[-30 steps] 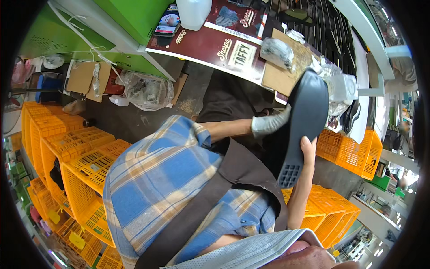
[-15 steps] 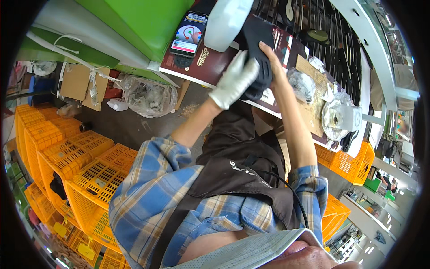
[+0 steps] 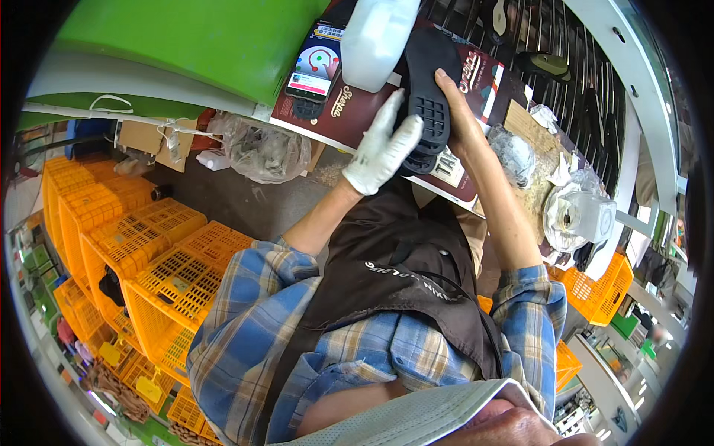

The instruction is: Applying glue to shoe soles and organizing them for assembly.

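A black rubber shoe sole [image 3: 433,70], with a grid-patterned heel end toward me, lies over other black soles [image 3: 418,163] at the table's near edge. My bare right hand [image 3: 462,119] holds it by its right side, fingers along the edge. On the left of the heel end is my left hand [image 3: 381,149] in a white glove. Its fingers are stretched and apart, close against the sole's side; whether they touch it is hard to tell. A translucent white plastic container [image 3: 378,41] stands just beyond, partly beside the sole.
A phone [image 3: 316,63] with a lit screen lies on the maroon printed board [image 3: 297,119]. Rightward are a plastic-wrapped bundle [image 3: 513,156], a cardboard piece [image 3: 532,134] and a rack of metal bars [image 3: 580,82] carrying soles. Orange crates [image 3: 186,267] are stacked at left, near a clear bag [image 3: 264,149].
The sole has turned so its gridded heel faces up more plainly. My left hand's fingers have opened away from the heel. My right hand keeps its hold; the whole view has shifted slightly.
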### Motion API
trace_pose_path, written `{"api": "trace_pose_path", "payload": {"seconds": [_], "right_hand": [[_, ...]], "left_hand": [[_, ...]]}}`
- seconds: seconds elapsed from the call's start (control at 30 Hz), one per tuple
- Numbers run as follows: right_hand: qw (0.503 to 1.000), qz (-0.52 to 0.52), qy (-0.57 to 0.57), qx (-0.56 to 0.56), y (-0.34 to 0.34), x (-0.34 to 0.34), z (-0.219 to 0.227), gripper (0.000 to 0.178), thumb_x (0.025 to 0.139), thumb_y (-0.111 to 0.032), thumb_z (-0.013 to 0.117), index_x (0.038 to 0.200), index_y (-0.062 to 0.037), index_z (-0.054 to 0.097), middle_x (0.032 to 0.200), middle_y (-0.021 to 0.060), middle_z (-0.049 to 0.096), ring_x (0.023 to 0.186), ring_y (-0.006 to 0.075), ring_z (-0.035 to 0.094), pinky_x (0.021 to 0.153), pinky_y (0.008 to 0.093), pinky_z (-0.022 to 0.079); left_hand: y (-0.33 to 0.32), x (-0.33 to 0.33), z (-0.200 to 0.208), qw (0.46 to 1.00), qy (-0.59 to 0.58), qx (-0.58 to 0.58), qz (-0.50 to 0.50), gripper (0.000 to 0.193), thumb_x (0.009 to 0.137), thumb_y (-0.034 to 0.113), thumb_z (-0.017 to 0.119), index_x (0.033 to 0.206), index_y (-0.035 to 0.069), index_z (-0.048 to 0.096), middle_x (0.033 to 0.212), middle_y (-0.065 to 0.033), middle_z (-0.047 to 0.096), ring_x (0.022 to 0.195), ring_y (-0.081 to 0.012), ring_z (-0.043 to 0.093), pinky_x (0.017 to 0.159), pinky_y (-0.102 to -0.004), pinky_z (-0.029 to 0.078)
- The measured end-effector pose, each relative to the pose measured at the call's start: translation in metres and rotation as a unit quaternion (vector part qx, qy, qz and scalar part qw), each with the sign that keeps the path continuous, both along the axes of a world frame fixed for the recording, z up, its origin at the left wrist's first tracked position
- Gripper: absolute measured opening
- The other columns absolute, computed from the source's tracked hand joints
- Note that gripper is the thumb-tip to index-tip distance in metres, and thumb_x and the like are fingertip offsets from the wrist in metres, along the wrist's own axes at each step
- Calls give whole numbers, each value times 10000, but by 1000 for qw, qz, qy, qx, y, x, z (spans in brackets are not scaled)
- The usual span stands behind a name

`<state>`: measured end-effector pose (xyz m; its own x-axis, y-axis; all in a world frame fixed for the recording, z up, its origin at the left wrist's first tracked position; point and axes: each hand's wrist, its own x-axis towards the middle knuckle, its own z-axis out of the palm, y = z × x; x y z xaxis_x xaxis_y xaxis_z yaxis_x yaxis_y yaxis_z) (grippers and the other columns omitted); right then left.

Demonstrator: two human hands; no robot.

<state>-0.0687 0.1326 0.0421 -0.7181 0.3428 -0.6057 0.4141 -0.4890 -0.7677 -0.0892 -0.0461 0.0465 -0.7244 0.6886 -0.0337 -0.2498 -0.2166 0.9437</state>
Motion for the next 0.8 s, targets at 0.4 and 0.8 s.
{"api": "trace_pose_path", "payload": {"seconds": [0.4,0.8], "right_hand": [[951,-114,206,-200,-63,27,-37,660,992,-546,391,1414,-39,383,1386,103,496,1255,222,485,1086,382,360],[945,188,229,138,-4,145,6,372,885,-215,604,1185,6,602,1091,188,656,963,297,641,846,357,501]], "left_hand": [[23,0,36,993,-85,-52,58,544,999,278,515,1437,-6,361,1309,-51,533,1160,-99,520,1002,-255,411],[31,-23,52,879,273,-379,94,664,939,425,583,1346,-84,459,1293,-214,568,1212,-246,529,1031,-321,387]]}}
